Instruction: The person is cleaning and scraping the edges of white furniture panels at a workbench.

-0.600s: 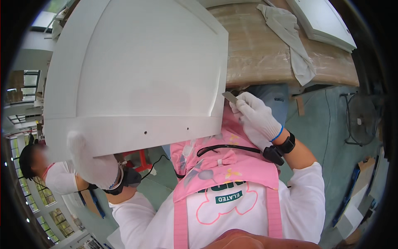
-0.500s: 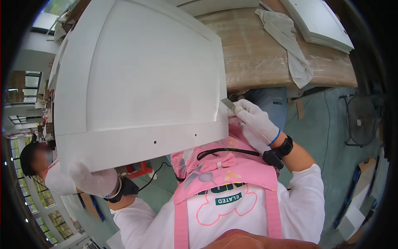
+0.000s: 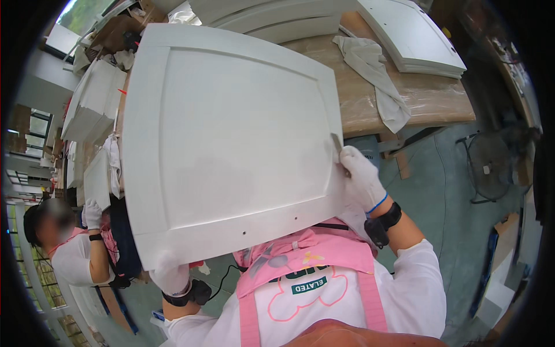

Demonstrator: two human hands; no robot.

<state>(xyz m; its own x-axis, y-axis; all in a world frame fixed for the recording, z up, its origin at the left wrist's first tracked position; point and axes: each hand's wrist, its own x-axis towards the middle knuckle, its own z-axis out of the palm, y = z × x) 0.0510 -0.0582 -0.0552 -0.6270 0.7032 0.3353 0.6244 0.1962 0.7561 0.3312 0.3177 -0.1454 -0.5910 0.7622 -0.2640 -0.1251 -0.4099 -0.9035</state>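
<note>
A white cabinet door (image 3: 243,139) with a recessed middle and two small holes near its lower edge is tilted up in front of me. My left hand (image 3: 167,273), in a white glove, grips the door's lower left corner; the door hides part of its fingers. At the right edge, my gloved right hand (image 3: 361,179) is closed around a thin, flat grey strip (image 3: 336,141). That strip lies against the inner side of the door's right frame. Whether it is a blade or a sanding piece I cannot tell.
Behind the door stands a plastic-wrapped bench (image 3: 425,101) with a crumpled white cloth (image 3: 373,75) and stacked white panels (image 3: 413,37). A floor fan (image 3: 487,166) is at the right. To the left, a co-worker (image 3: 81,254) stands by more stacked panels (image 3: 95,95).
The door has shifted right and slightly down in view, and my left hand with it. My right hand has brought the grey strip from beyond the door's edge onto its right frame.
</note>
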